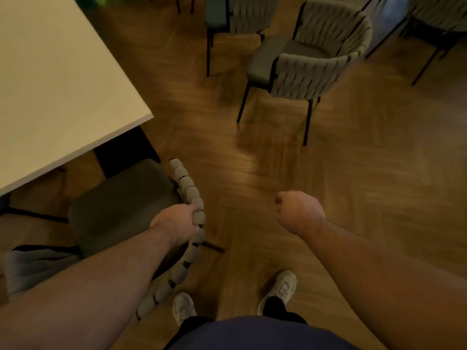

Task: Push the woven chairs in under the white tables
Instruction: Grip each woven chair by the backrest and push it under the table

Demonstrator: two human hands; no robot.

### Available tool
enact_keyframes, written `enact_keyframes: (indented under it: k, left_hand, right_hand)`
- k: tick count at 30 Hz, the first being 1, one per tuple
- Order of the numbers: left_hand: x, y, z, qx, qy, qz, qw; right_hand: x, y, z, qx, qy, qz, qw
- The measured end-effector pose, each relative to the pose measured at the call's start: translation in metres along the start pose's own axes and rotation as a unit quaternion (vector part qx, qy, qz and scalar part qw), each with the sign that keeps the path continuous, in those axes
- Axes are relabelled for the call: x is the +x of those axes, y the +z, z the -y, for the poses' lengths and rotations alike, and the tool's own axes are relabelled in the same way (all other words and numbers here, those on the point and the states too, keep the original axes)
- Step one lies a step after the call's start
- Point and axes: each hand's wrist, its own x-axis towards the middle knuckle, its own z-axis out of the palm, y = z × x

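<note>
Shoes (285,286) at bottom, on wood floor (366,188). L hand (177,223) wraps the woven back rim of the near chair (186,184), firm grasp. R hand (298,213) is clenched to a fist, holds nothing, over bare floor. Chair seat front meets near edge of white table (50,84), just beside its corner and black leg (126,152); most of seat is out. Open floor right of the corner. Further: 2nd woven chair (316,66) stands free, well apart from table; 2 more chairs (247,13) at top edge.
</note>
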Motion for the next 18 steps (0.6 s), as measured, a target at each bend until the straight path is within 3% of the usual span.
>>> enact_keyframes:
  k: [8,18]
  left_hand:
    - [0.064,-0.073,-0.151,0.004,0.084,-0.076,0.994]
    - [0.156,-0.147,-0.219,0.011,0.131,-0.099,0.986]
  right_hand:
    - [0.038,-0.083,-0.147,-0.009,0.033,-0.084,0.996]
    - [0.113,-0.141,-0.195,-0.003,0.046,-0.112,0.993]
